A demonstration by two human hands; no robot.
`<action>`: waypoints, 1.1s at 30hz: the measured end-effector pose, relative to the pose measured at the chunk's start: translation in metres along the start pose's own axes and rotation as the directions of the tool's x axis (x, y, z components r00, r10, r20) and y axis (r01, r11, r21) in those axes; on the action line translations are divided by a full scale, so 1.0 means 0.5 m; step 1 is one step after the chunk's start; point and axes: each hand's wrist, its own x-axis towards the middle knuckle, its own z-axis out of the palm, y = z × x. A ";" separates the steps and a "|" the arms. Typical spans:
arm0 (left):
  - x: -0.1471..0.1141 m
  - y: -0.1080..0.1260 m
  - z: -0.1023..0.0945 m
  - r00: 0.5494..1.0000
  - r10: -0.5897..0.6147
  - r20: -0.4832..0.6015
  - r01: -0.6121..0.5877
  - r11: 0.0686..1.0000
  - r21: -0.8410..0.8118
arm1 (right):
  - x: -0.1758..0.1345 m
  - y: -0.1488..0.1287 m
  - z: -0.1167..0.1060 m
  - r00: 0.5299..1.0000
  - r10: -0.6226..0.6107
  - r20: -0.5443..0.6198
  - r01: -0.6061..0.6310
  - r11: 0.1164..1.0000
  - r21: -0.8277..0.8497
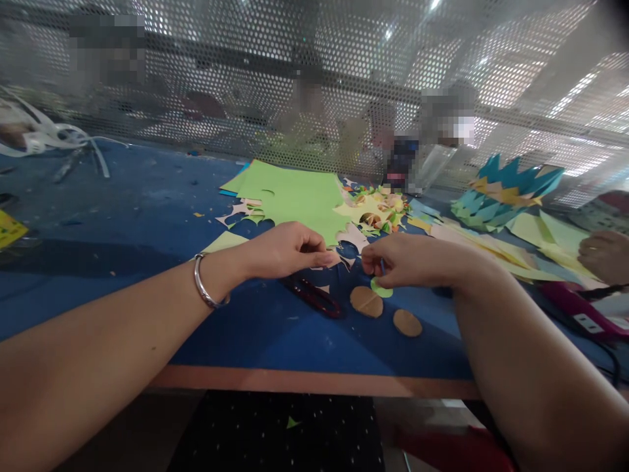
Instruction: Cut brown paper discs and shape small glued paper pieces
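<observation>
My left hand point(289, 252), with a silver bangle at the wrist, has thumb and forefinger pinched together beside a pale scrap; what they hold, if anything, I cannot make out. A small green paper circle point(383, 288) is at the fingertips of my closed right hand point(400, 262). Just below lie two brown cardboard discs point(366, 301), one larger than the other. Scissors with dark red handles point(322, 300) rest on the blue tabletop, their blades hidden near my left hand. Behind my hands spreads a light green sheet point(299, 196) with round bites cut from its edges.
Small colourful paper pieces point(386, 206) are heaped right of the green sheet. A zigzag paper crown point(506, 193) stands at the back right, near paper strips point(491, 246). Another person's hand point(604, 255) is at the far right, above a magenta tool point(584, 311). A perforated metal screen point(236, 85) closes the back.
</observation>
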 end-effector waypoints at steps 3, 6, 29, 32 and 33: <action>0.002 0.001 0.004 1.000 -0.009 0.029 0.007 0.999 0.044 | -0.002 -0.004 -0.002 1.000 0.005 -0.002 -0.005 1.000 -0.015; 0.005 0.002 0.005 0.999 -0.022 0.027 0.020 0.996 0.085 | -0.002 -0.010 -0.004 1.000 0.000 0.016 0.000 1.000 -0.004; 0.010 0.031 0.042 0.976 -0.075 -0.206 -0.035 0.872 -0.488 | 0.031 -0.041 0.007 0.882 -0.031 -0.470 0.317 0.777 0.544; 0.012 0.033 0.044 0.973 -0.124 -0.193 0.013 0.869 -0.495 | 0.036 -0.039 0.009 0.869 -0.043 -0.494 0.347 0.764 0.544; 0.012 0.033 0.045 0.970 -0.156 -0.184 0.039 0.855 -0.518 | 0.037 -0.038 0.010 0.863 -0.042 -0.504 0.353 0.764 0.540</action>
